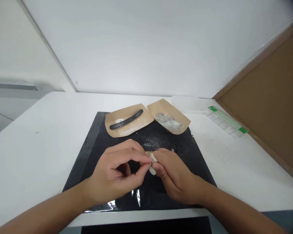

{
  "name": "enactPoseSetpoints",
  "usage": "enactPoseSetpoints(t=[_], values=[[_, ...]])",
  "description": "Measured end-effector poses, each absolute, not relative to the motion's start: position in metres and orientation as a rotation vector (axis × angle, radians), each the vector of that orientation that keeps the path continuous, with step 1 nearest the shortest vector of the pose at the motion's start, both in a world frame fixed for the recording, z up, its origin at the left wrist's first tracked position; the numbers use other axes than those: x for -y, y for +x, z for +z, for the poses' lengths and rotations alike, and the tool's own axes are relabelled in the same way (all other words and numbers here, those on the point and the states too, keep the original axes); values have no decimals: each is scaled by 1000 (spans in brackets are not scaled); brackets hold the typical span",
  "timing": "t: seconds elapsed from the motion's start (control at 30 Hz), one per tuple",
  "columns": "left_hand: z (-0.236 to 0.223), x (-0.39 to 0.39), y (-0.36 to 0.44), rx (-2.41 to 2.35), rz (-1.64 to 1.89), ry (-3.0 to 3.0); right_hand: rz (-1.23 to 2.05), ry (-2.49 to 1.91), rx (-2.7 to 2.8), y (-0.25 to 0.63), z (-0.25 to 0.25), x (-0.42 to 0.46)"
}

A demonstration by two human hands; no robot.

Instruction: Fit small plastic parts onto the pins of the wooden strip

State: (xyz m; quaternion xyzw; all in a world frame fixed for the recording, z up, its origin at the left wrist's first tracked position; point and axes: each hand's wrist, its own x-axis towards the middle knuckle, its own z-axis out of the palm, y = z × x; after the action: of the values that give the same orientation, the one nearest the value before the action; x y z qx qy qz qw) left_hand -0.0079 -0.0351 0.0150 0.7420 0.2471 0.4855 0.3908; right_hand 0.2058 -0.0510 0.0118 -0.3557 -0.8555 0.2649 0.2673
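Note:
Over the black mat (88,165), my two hands meet at the fingertips. My left hand (120,167) pinches thumb and forefinger together at a small piece, too small and covered to name. Closed around a small white clip-like tool (152,170) is my right hand (177,174); two pale parts of it stick out between the hands, and the rest is hidden by fingers. A bit of tan (149,152) shows behind the fingertips. Just beyond the hands lies a small clear nail-shaped tip (147,144), with another small clear piece (173,150) past my right knuckles.
A brown paper tray (112,118) holds a curved black nail file (126,119) and white dust. Beside it, another paper tray (161,104) contains clear scraps. Rows of small clear pieces (223,150) and a green-edged plastic pack (228,120) lie right, near a brown-framed board (266,97).

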Motion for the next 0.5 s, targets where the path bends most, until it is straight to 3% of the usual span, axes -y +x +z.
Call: enactPoseSetpoints(t=[0.2, 0.5], values=[[19, 35, -5, -664, 1262, 1965, 577, -983, 2313, 206, 12, 52], [21, 34, 2, -730, 1463, 2251, 901, -996, 2281, 204, 13, 51]])
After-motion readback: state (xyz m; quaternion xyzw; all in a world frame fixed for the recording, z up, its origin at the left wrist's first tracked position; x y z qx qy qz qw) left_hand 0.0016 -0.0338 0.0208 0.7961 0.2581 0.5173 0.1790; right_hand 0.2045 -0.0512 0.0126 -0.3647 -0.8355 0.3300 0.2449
